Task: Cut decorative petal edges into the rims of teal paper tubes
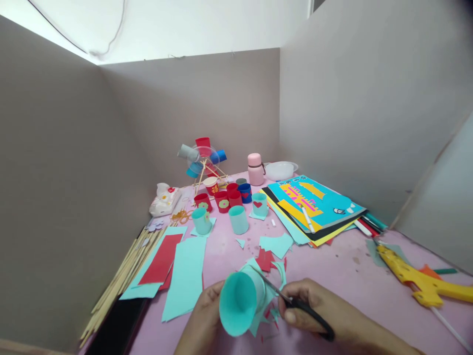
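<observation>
Gripping teal paper cup (pixel 238 303) and scissors (pixel 295 303), both hands closed.

Near centre of the scene: I see a teal paper cup (pixel 238 303) tipped on its side, its open mouth turned toward me and flaring wider than the body. Pale teal paper wraps its wall. My left hand (pixel 201 315) grips it from the left. Just right of it are scissors (pixel 291 301) with black handles, held in my right hand (pixel 325 310). The thin metal blades point far-left and reach the wrapped wall; I cannot tell whether they are parted.
</observation>
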### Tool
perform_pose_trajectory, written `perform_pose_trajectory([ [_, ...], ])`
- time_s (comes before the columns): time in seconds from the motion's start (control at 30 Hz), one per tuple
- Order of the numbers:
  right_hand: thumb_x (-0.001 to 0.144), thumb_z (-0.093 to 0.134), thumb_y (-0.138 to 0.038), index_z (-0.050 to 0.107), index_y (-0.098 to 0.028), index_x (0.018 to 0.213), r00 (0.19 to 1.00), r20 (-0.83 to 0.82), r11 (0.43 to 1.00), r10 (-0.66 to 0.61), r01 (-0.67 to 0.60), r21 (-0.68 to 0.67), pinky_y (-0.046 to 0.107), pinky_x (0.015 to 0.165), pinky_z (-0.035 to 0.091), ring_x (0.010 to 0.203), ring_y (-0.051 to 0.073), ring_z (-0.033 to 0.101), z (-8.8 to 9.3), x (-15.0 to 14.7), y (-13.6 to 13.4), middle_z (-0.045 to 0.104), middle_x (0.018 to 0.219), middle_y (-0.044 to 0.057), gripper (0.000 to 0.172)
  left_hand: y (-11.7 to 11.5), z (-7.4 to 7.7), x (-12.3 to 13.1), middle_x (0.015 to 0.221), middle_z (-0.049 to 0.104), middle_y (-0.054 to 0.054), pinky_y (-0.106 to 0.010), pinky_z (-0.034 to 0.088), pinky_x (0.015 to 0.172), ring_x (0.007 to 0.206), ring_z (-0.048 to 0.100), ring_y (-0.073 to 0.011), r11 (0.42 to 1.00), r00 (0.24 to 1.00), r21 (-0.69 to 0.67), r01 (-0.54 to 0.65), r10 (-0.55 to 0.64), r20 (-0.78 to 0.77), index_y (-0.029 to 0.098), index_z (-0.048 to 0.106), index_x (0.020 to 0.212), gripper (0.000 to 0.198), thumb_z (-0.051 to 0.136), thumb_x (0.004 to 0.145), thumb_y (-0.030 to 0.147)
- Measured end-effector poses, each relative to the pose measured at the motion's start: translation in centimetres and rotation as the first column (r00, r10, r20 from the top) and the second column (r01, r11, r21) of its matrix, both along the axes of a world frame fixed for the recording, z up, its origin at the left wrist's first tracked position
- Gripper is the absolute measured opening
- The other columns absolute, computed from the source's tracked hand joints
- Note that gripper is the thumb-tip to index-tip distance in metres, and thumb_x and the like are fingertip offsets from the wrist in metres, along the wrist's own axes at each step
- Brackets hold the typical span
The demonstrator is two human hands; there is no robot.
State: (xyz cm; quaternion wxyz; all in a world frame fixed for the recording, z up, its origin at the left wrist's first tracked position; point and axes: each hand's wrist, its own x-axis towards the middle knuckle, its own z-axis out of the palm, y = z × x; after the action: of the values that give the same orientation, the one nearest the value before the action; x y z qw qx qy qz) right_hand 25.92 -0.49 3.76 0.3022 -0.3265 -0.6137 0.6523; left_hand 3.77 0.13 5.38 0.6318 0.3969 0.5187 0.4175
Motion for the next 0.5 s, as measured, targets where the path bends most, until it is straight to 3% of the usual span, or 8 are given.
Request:
perform_pose_trajectory([
  [0.1, 0.073, 0.062, -0.065, 0.055, -0.014, 0.075, 1.000, 0.014, 1.000, -0.023, 0.023, 0.009, 0.018, 0.040, 0.020, 0.047, 0.005, 0.027, -0.10, -0.13, -0.02, 0.036, 0.055, -0.008, 0.051, -0.20, 0.20, -0.01, 0.062, 0.062, 0.000, -0.023, 0.045, 0.062, 0.062, 0.051, -0.0124, 1.000, 0.997, 0.002, 0.006, -0.006, 0.076, 0.016, 0.067, 0.063, 0.028, 0.075, 0.065, 0.042],
  [0.23, 0.071, 0.065, -0.064, 0.051, -0.016, 0.073, 0.992, -0.006, 0.989, -0.128, 0.127, -0.073, 0.018, 0.040, 0.019, 0.046, 0.005, 0.024, -0.28, -0.53, 0.05, 0.032, 0.054, -0.010, 0.050, -0.29, -0.19, -0.25, 0.067, 0.066, 0.000, -0.022, 0.046, 0.063, 0.064, 0.058, -0.0118, 0.998, 0.986, -0.065, -0.026, 0.036, 0.160, 0.017, 0.071, 0.073, 0.029, 0.078, 0.064, 0.043],
  [0.5, 0.072, 0.065, -0.063, 0.049, -0.016, 0.073, 0.991, -0.074, 0.987, -0.108, 0.098, -0.127, 0.019, 0.041, 0.019, 0.046, 0.005, 0.023, -0.38, -0.78, 0.02, 0.031, 0.054, -0.010, 0.049, -0.30, -0.17, 0.13, 0.063, 0.066, 0.000, -0.019, 0.044, 0.061, 0.061, 0.055, -0.0095, 0.998, 0.992, -0.026, 0.057, -0.053, 0.114, 0.014, 0.073, 0.074, 0.027, 0.076, 0.067, 0.040],
])
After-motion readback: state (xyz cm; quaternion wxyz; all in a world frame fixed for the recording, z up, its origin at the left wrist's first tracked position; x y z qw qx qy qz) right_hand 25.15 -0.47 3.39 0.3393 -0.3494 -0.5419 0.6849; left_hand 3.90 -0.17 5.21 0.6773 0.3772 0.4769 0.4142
